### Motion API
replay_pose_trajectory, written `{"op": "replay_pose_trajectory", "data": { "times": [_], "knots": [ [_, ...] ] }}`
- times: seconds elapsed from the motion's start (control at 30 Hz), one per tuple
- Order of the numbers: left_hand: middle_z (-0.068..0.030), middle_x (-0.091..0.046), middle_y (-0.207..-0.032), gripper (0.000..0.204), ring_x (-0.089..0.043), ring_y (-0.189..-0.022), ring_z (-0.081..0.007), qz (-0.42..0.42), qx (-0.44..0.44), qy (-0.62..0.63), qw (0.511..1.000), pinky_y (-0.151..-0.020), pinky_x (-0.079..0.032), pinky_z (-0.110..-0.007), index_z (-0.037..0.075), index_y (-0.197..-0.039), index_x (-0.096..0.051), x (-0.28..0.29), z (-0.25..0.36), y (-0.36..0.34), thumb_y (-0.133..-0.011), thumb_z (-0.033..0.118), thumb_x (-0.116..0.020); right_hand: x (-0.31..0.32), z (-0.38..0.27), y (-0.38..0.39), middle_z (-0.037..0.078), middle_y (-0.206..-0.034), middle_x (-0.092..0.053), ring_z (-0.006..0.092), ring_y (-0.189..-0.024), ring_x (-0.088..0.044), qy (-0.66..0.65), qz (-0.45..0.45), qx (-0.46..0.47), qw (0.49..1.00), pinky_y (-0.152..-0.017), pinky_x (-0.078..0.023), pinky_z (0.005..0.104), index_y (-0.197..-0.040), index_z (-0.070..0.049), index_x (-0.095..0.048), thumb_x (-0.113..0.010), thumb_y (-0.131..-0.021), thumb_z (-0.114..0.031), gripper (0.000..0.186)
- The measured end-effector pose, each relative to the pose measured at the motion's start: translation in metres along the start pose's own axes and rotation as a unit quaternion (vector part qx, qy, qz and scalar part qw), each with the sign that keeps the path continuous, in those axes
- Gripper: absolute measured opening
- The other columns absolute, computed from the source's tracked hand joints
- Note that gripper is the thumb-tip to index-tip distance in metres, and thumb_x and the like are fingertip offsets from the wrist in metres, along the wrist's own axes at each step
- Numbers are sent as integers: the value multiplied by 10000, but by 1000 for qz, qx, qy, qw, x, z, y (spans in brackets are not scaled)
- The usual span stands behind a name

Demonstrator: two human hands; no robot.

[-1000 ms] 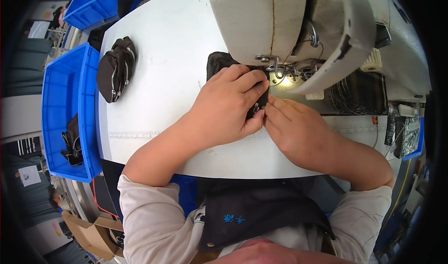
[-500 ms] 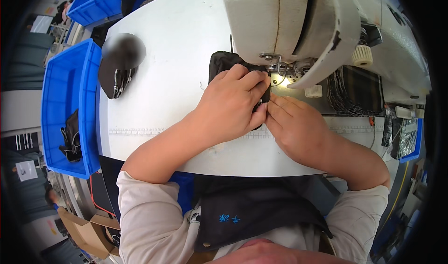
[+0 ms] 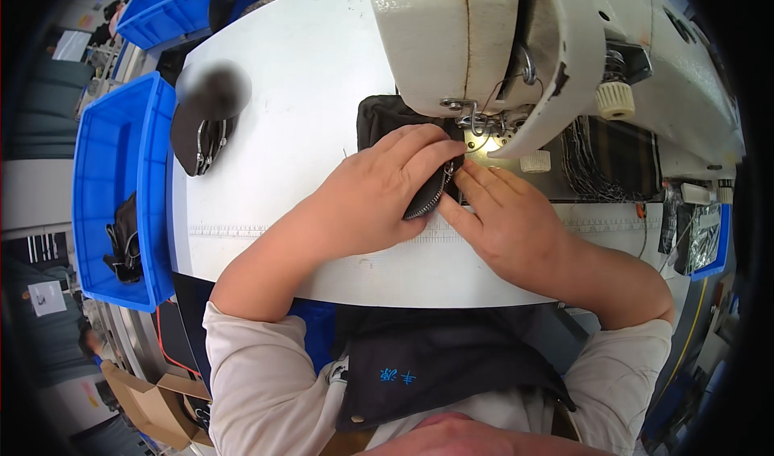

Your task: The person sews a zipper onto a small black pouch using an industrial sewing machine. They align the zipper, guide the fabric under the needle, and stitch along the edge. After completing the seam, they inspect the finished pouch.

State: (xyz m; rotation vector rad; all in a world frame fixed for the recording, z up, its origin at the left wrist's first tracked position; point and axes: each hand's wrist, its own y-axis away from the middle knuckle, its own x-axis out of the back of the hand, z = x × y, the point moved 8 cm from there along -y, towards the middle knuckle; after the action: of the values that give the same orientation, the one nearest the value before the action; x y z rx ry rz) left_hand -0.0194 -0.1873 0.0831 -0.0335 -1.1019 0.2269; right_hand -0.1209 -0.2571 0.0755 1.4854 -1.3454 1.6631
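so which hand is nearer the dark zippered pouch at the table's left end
Left: the left hand is right of that pouch, on another dark zippered piece; the right hand is farther right, at the piece's edge.

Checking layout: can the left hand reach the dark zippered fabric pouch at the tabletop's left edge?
Probably yes: flat white tabletop lies between the left hand and pouch, though that hand holds another dark, zippered piece.

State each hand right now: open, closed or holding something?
Left hand: closed, holding the dark pouch.
Right hand: touching the pouch's edge; grip unclear.
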Motion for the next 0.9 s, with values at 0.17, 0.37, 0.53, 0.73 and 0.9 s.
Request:
{"op": "replay_pose_trajectory", "data": {
  "times": [0.17, 0.37, 0.53, 0.73, 0.9],
  "knots": [
    [-61, -712, -1248, 538, -683, -1114, -310, 58, 35, -54, 996, -917, -558, -412, 83, -1303, -636, 4, 2, -1, -794, 146, -800, -5, -8, 3, 281, -1151, -680, 375, -1141, -660, 0, 24, 54, 998, -945, -529, 433, -1093, 118, -687, -633, -802, -125, 383],
    [-41, -723, -1165, 410, -685, -1095, -277, 83, -13, -122, 989, -931, -535, -443, 83, -1132, -734, 6, 18, -7, -740, 158, -829, -8, -18, 8, 292, -1079, -690, 397, -1046, -683, 8, 0, 76, 997, -871, -545, 412, -1035, 144, -710, -641, -769, -125, 384],
    [-33, -698, -1198, 447, -650, -1156, -281, 6, -13, -119, 993, -949, -518, -455, 74, -1107, -744, 1, 15, -8, -671, 127, -827, -9, -24, 11, 315, -1050, -701, 395, -1025, -696, 39, 30, 83, 995, -853, -559, 410, -1014, 179, -703, -649, -745, -125, 410],
    [-61, -719, -1186, 385, -665, -1112, -320, 16, -36, -71, 997, -921, -557, -411, 54, -1092, -750, 2, 8, -9, -713, 93, -805, -10, -25, 12, 331, -1063, -701, 398, -1033, -697, 35, 37, 76, 996, -860, -569, 409, -991, 185, -705, -653, -738, -132, 409],
    [-86, -738, -1183, 409, -697, -1065, -307, 16, -34, -49, 998, -918, -572, -401, 50, -1125, -759, -1, 8, -8, -719, 78, -801, -8, -25, 11, 331, -1058, -700, 401, -1031, -696, 30, 16, 82, 996, -871, -569, 412, -1003, 181, -705, -653, -737, -136, 417]
  ]
}}
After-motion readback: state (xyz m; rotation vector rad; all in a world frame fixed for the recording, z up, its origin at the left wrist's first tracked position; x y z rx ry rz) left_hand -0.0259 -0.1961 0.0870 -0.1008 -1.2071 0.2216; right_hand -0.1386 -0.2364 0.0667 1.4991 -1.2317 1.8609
